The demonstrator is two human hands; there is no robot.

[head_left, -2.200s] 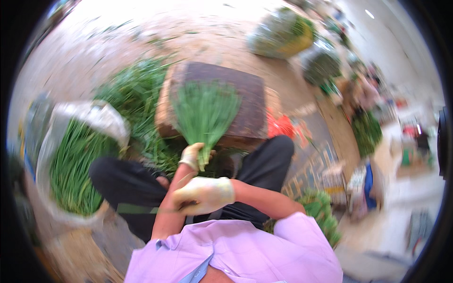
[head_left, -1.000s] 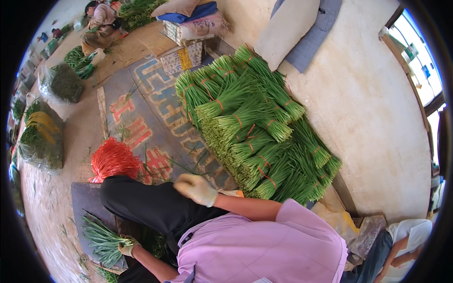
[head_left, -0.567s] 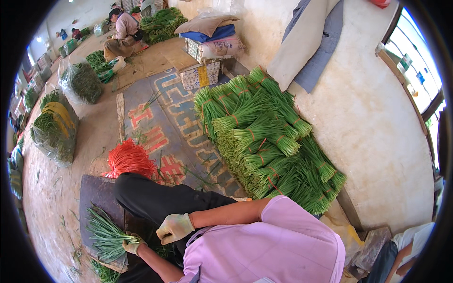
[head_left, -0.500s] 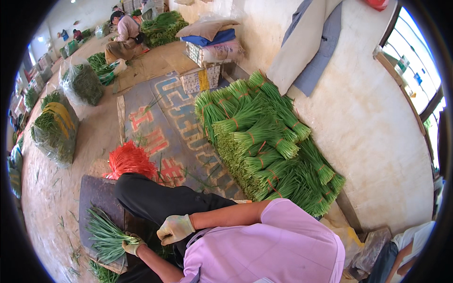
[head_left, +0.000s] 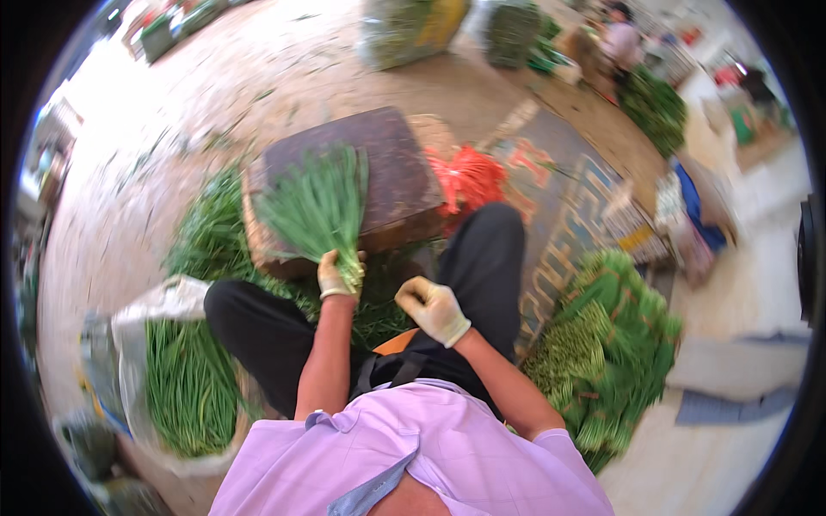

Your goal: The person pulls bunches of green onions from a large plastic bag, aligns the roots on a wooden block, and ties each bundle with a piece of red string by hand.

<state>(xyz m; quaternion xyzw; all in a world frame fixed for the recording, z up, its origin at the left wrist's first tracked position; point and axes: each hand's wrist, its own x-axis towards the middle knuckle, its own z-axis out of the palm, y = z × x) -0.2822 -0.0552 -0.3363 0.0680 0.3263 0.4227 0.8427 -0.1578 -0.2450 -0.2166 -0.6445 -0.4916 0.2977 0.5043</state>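
Two gloved hands are now nearer the centre of the frame: the view has swung from the stacked bundles (head_left: 594, 361), a moment ago filling the middle and now at lower right, back to the block (head_left: 400, 159) at upper centre. That suggests, as a judgement, that attention has returned to the bunch in hand. The left hand (head_left: 332, 275), left of centre, is closed around the bunch of green stalks (head_left: 320, 202) close to its cut ends. The right hand (head_left: 434, 311), at centre and just apart from the bunch, is curled in on itself over the lap, with nothing visible in its grip. The bunch lies left of upper centre, above and across the block's dark top. Its blades are deep green and slender, fanning broadly toward the upper left and narrowing to pale ends at the glove; no band shows around it. Red strands (head_left: 471, 176) lie right of the block, and an open sack (head_left: 133, 378) of loose stalks stands at lower left.
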